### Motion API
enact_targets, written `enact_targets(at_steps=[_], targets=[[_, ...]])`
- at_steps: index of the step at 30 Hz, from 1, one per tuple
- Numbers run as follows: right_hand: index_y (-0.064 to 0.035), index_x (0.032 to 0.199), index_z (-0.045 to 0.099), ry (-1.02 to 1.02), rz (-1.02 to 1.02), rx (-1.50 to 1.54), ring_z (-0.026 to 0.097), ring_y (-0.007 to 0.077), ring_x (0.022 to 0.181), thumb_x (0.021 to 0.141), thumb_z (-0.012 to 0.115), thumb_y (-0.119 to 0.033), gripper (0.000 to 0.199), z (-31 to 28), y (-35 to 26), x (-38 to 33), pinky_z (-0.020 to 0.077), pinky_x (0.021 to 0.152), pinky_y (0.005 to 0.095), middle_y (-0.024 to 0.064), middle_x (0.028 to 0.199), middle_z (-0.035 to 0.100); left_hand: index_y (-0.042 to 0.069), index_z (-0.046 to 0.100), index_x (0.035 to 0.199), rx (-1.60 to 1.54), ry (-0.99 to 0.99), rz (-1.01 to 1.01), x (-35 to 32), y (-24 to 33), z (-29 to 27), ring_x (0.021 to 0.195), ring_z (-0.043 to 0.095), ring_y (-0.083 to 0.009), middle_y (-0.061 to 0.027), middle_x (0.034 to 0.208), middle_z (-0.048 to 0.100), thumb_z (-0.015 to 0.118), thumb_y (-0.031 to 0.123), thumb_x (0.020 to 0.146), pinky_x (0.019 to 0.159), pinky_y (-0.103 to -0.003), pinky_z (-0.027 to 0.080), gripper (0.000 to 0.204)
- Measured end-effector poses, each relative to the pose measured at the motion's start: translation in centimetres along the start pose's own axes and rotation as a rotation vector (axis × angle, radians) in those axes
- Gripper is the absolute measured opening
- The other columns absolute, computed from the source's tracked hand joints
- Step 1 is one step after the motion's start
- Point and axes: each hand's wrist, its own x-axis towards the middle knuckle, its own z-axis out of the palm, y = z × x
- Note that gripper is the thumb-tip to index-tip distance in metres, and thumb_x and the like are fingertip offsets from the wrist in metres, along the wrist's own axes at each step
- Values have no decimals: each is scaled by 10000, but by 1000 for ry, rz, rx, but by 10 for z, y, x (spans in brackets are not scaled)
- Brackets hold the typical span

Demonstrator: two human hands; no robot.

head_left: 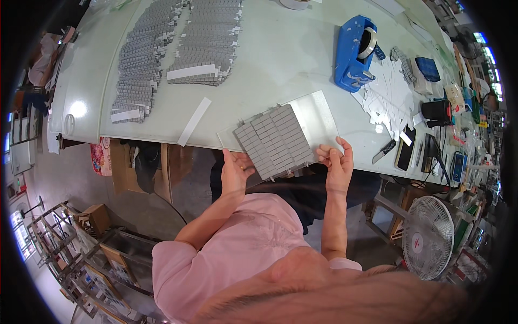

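Standing by the bench, you see the block of small grey tiles (pixel 276 141) lying on a clear plate (pixel 318 116) at the near edge of the white table (pixel 270 59) — right between the two hands. The left hand (pixel 234 171) sits at about seven o'clock from the block, fingers curled against its lower left corner. The right hand (pixel 337 162) is at four o'clock, thumb and fingertips pinched together just off the block's lower right edge; whether they pinch a piece I cannot tell. A blue tape dispenser (pixel 353 51) stands at one o'clock, and rows of grey strips (pixel 178 46) lie at eleven o'clock.
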Motion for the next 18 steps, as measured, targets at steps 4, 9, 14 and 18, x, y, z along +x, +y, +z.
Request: enact_targets(at_steps=[4,9,14,18], targets=[[-36,1278,420,5,-3,-4,674,178,842,976,480,-70,311,0,-1,0,527,713,251,145,973,681,64,486,925,7,-3,-7,0,-1,-1,834,586,-180,-88,907,619,280,591,985,703,-314,456,570],[-36,1273,427,11,-5,15,675,178,835,973,490,-75,309,0,0,1,525,702,250,144,969,679,71,490,926,1,12,-5,-3,2,4,832,588,-177,-81,904,618,287,600,980,695,-317,455,569],[-36,1269,432,22,-4,15,675,179,832,973,498,-82,307,1,0,-1,522,695,248,144,968,679,79,491,923,-20,6,-16,1,-2,-2,827,584,-167,-71,908,619,283,592,984,699,-317,457,557],[-38,1266,436,6,-8,19,675,175,831,973,501,-83,304,2,1,-1,524,695,243,144,969,679,77,495,934,-22,15,-8,0,-2,-1,829,584,-166,-73,916,622,276,581,990,711,-317,463,552]])
